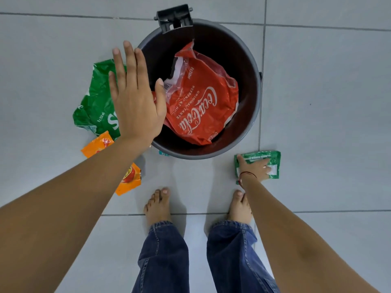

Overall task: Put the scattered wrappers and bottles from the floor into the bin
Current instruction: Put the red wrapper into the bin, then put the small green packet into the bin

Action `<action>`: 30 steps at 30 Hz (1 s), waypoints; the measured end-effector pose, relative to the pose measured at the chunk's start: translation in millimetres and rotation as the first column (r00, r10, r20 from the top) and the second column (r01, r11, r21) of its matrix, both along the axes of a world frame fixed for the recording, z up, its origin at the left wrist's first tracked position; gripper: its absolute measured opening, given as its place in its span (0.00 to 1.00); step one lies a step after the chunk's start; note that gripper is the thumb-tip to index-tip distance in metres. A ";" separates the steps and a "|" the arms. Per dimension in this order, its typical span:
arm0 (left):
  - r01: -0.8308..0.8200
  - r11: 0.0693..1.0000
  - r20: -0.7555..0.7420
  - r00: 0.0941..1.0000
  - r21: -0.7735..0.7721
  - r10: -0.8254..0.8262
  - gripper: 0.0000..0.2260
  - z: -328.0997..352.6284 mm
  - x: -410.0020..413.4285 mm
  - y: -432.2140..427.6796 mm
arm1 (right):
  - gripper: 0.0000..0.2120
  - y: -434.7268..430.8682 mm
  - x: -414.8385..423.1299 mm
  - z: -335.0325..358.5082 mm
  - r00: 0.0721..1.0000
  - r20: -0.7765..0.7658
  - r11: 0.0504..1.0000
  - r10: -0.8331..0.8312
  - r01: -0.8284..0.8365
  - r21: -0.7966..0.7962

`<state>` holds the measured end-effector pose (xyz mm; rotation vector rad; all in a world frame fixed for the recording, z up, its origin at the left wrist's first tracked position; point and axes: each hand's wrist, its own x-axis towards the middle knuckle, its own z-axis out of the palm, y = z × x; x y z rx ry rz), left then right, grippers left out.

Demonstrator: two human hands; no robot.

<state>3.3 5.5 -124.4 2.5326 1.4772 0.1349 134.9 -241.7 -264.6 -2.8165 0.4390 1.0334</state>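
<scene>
Left hand (135, 98) open, palm down, fingers extended and slightly spread, raised over the near-left rim of the round grey bin (257, 106); nothing held. Right hand (255, 169) lowered to the floor, fingers laid flat on a small green sachet (273, 159) just right of the bin base; whether a pinch has closed on it cannot be told.

Red Coca-Cola wrapper (201, 106) already inside the bin, crumpled and riding high. Large green wrapper (95, 106) on the tiles, against the bin's left side, partly behind the left hand. Two orange sachets (97, 144) and (131, 178) on the floor at near left. Small teal scrap (163, 153) at the bin's near base. No bottles visible.

Probable faults:
- Sachet lying flat on smooth tile: likely to slide rather than lift under flat finger pressure.
- Springy red wrapper filling the opening: light sachets dropped on top liable to slide off or be pushed out.
- Teal scrap easily overlooked, being partly hidden under the rim.
- Bare feet (158, 206) close to the sachets: slip hazard on glossy film.
</scene>
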 end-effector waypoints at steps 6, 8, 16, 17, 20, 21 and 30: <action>0.000 1.000 -0.017 1.000 -0.007 -0.001 0.27 2.0 0.6 -0.9 | 0.14 47.2 6.1 35.5 0.961 0.236 0.936 -0.145 0.056 0.349; 0.000 1.000 -0.019 1.000 -0.018 0.000 0.27 2.9 1.0 -0.9 | 0.16 62.2 16.5 70.2 0.897 0.354 0.890 -0.264 0.084 0.449; 0.024 0.991 0.070 0.997 -0.128 -0.015 0.27 8.3 0.3 0.9 | 0.31 108.1 0.1 212.6 0.604 0.776 0.503 0.179 -0.734 0.455; 0.026 0.990 0.083 0.996 -0.139 -0.015 0.27 10.2 -0.6 2.2 | 0.33 120.2 -8.1 212.1 0.593 0.726 0.456 0.348 -0.783 0.422; 0.056 0.990 0.061 0.997 -0.127 -0.049 0.26 9.6 -5.3 3.9 | 0.37 152.6 -24.6 181.9 0.454 0.528 0.364 0.718 -0.891 0.271; 0.062 0.992 0.037 0.998 -0.112 -0.059 0.26 8.2 -6.5 4.0 | 0.38 161.9 -27.1 166.6 0.419 0.446 0.342 0.791 -0.907 0.245; 0.049 0.998 -0.038 0.998 -0.047 -0.051 0.28 0.7 -6.0 3.4 | 0.38 185.1 -31.7 75.1 0.256 -0.053 0.261 0.965 -0.950 0.171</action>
